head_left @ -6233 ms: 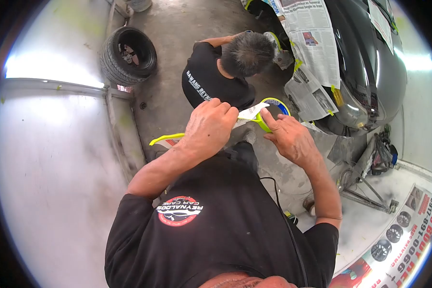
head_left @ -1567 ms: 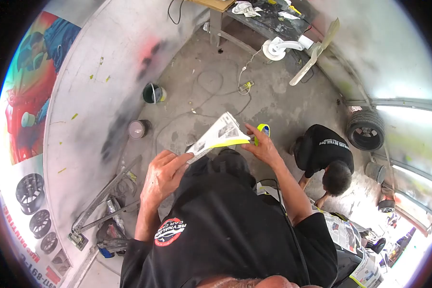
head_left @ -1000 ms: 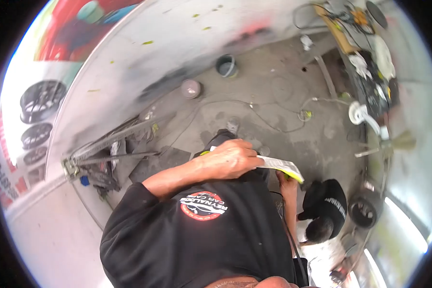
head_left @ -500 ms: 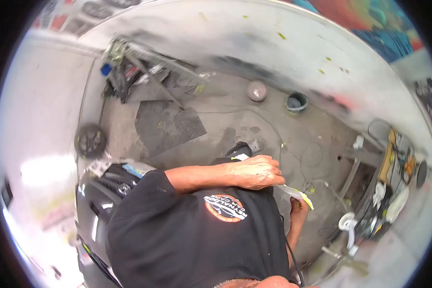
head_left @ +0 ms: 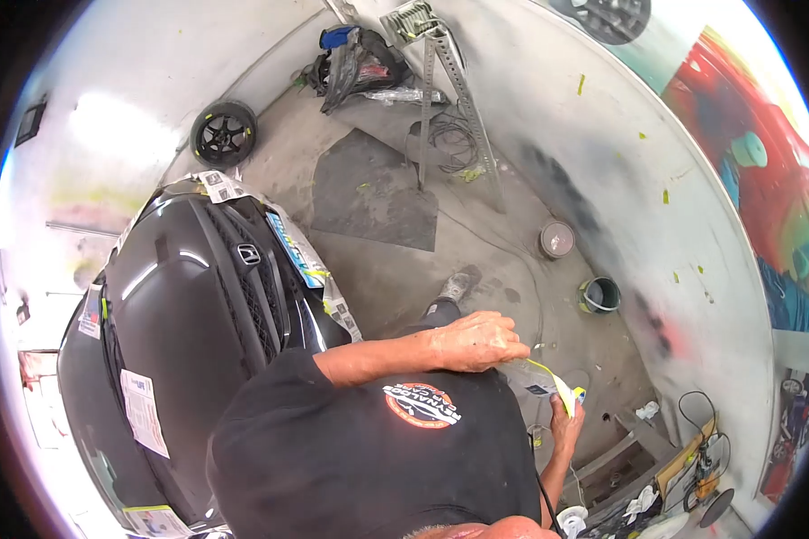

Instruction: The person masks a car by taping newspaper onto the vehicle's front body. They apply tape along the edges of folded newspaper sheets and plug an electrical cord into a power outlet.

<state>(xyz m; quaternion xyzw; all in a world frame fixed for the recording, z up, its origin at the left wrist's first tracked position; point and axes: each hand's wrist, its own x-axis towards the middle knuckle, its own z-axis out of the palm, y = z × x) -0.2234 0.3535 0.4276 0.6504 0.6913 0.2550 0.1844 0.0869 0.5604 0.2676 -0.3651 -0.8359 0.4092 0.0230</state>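
Observation:
My left hand [head_left: 481, 341] is closed in front of my chest, its fingers pinching one end of a strip of yellow masking tape [head_left: 543, 366]. The strip sags across to my right hand [head_left: 567, 426], whose fingers are closed on its other part. Something with blue and white on it shows beside the tape near the right fingertips; I cannot tell what it is. To the left stands a black car [head_left: 166, 260] with newspaper sheets [head_left: 144, 413] on its hood and along its edge.
A loose wheel [head_left: 224, 134] leans by the left wall. A dark mat [head_left: 373, 193], a metal stand [head_left: 463, 108], a lidded bucket [head_left: 556, 240] and an open bucket [head_left: 600, 295] are on the floor ahead. Tools and cables [head_left: 701, 476] lie at the lower right.
My view has turned left, bringing more of the car into sight. Both hands keep hold of the tape strip, which now hangs in a curve with its yellow edge showing along its length.

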